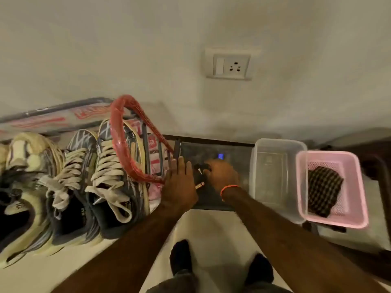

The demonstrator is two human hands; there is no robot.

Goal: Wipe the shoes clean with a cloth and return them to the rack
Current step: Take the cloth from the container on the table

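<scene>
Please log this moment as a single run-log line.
left hand: open, flat by rack | right hand: grips small dark object | checked cloth: in pink basket | sneakers: on rack, untouched

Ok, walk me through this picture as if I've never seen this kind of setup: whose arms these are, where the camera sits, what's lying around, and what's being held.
There is no machine here. A person wears a camera on the head, looking down, so both arms reach away from you and the feet show at the bottom.

The left hand lies flat with straight fingers, next to a red hoop. The right hand, with an orange wristband, curls over a small dark object on a dark surface; what it is, I cannot tell.

On the left, sneakers stand on a rack. On the right sit a clear tub and a pink basket holding a checked cloth. Above is a wall socket.
</scene>
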